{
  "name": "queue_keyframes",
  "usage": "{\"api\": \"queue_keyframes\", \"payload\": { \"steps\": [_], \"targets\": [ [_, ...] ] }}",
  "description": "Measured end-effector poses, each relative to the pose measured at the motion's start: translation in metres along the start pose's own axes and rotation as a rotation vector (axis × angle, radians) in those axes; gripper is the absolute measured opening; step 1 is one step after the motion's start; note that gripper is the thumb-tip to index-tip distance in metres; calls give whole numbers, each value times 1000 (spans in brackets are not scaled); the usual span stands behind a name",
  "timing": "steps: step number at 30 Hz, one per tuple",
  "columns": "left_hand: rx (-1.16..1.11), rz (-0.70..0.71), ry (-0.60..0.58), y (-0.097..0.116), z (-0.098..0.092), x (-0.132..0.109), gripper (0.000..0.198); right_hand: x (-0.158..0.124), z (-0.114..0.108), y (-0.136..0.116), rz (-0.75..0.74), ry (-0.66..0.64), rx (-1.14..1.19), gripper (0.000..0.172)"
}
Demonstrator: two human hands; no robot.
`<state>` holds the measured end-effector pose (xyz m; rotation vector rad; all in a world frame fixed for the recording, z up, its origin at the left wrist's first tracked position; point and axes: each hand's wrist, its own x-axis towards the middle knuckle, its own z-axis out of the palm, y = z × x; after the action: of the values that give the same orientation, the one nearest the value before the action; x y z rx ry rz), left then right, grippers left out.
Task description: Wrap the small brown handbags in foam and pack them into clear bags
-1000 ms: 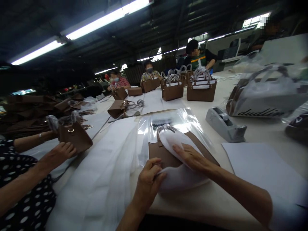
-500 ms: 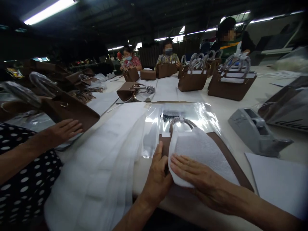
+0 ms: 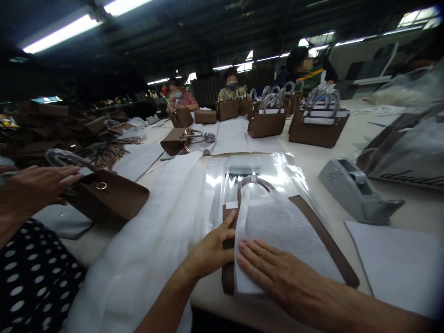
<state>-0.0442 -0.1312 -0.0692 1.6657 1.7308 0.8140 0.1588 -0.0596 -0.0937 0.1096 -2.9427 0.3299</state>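
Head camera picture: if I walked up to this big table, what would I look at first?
You'd probably spot the brown handbags standing in a row at the far end. Up close, in the middle, a left hand and a right hand rest on a white foam sheet over a brown bag lying on clear plastic. On the right sits a grey tape dispenser.

Two bare forearms reach in from the bottom of the frame, the left forearm (image 3: 166, 298) rising toward the centre, the right forearm (image 3: 347, 305) crossing low from the lower right. The right hand (image 3: 274, 273) lies flat, palm down, its fingers (image 3: 251, 253) slightly spread and pointing left. The left hand (image 3: 211, 252) stands angled just beside it, fingers reaching up and away, wrist low. Whether that hand is closing is hard to tell from this wide, distorted view.
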Motion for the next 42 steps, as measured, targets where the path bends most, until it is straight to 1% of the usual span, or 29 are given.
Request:
{"api": "queue_keyframes", "payload": {
  "steps": [1, 3, 4, 5, 7, 9, 12, 15, 17, 18, 20, 22, 23, 24, 25, 26, 27, 28, 30, 32, 34, 36, 37, 39, 42],
  "targets": [
    [56, -38, 24, -1, -10, 8, 13, 0, -1, -1, -3, 9, 6, 57],
    [198, -119, 146, 1, -24, 29, 15, 0, -3, -3, -7, 32, 31, 56],
    [258, -140, 203, 4, -27, 41, 21, 0, -5, -3, -5, 41, 43, 56],
    [300, -143, 233, 8, -27, 53, 29, 0, -6, -4, 0, 45, 53, 56],
    [337, -123, 230, 15, -18, 76, 37, -1, -7, -4, 8, 42, 67, 55],
    [363, -116, 236, 19, -5, 91, 34, -1, -8, -3, 10, 41, 75, 53],
    [361, -106, 267, 14, 8, 103, 27, -2, -6, 1, -9, 38, 93, 52],
    [337, -111, 308, 3, 10, 106, 26, -2, -4, 6, -32, 27, 106, 51],
    [328, -117, 353, 1, 8, 100, 24, -1, -2, 8, -44, 18, 105, 51],
    [324, -115, 379, 2, 6, 93, 23, -1, -1, 8, -49, 13, 101, 52],
    [310, -92, 438, 10, 4, 66, 23, -1, 0, 8, -60, 15, 90, 52],
    [290, 11, 466, 18, 8, 27, 20, -2, 1, 6, -58, 36, 72, 51],
    [271, 166, 434, 20, 12, 6, 20, -2, 1, 6, -59, 49, 65, 50],
    [273, 309, 374, 19, 18, -14, 31, -1, 1, 5, -66, 62, 61, 48],
    [297, 415, 309, 17, 25, -31, 42, -1, 1, 5, -76, 73, 57, 46],
    [338, 504, 285, 13, 32, -44, 45, 0, 1, 5, -87, 82, 52, 44],
    [379, 565, 287, 9, 41, -54, 46, 1, 1, 4, -96, 90, 42, 42],
    [414, 603, 315, 4, 48, -60, 43, 1, 0, 4, -102, 98, 26, 41],
    [450, 652, 417, -4, 61, -63, 37, 0, -1, 1, -89, 136, -34, 39],
    [452, 662, 503, -9, 69, -62, 30, -6, -2, -3, -40, 235, -120, 38],
    [448, 653, 554, -11, 72, -61, 23, -16, -2, -7, 45, 355, -197, 40],
    [445, 663, 559, -13, 72, -62, 20, -28, -2, -7, 108, 450, -229, 40],
    [445, 686, 550, -13, 71, -62, 19, -34, -1, -6, 118, 475, -231, 37],
    [449, 728, 533, -13, 69, -62, 17, -44, 0, -2, 108, 487, -228, 30],
    [462, 715, 558, -12, 67, -60, 15, -51, -1, 4, 75, 460, -220, 28]
  ]
}}
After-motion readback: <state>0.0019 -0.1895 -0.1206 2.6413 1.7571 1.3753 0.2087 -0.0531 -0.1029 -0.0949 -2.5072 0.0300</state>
